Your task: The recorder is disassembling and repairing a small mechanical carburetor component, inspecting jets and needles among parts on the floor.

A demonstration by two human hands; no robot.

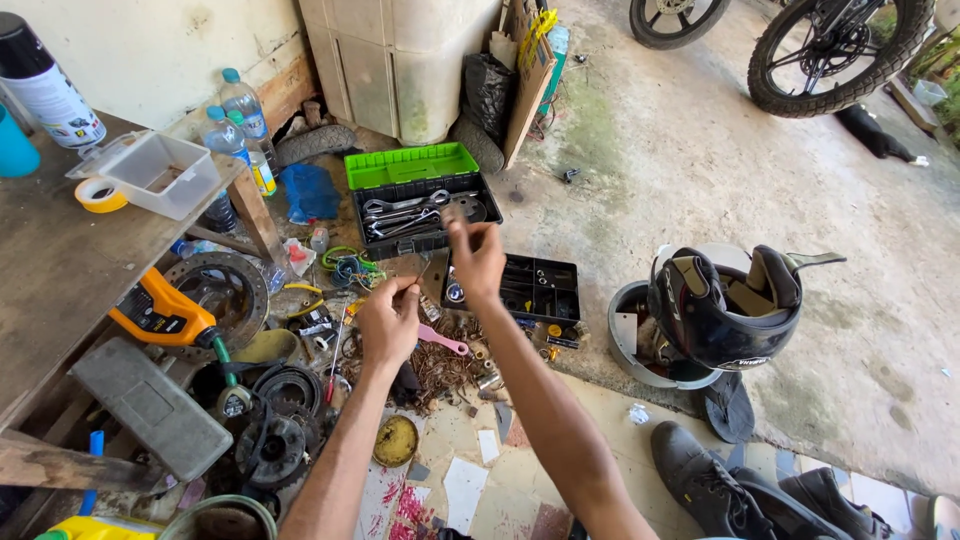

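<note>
Seemingly upright, small part between fingertips

green-lidded black toolbox; orange tool; black helmet; pink handle

A small thin metal piece, its shape too small to tell, is pinched above the floor's rusty scrap pile, near an open wrench case.
</note>
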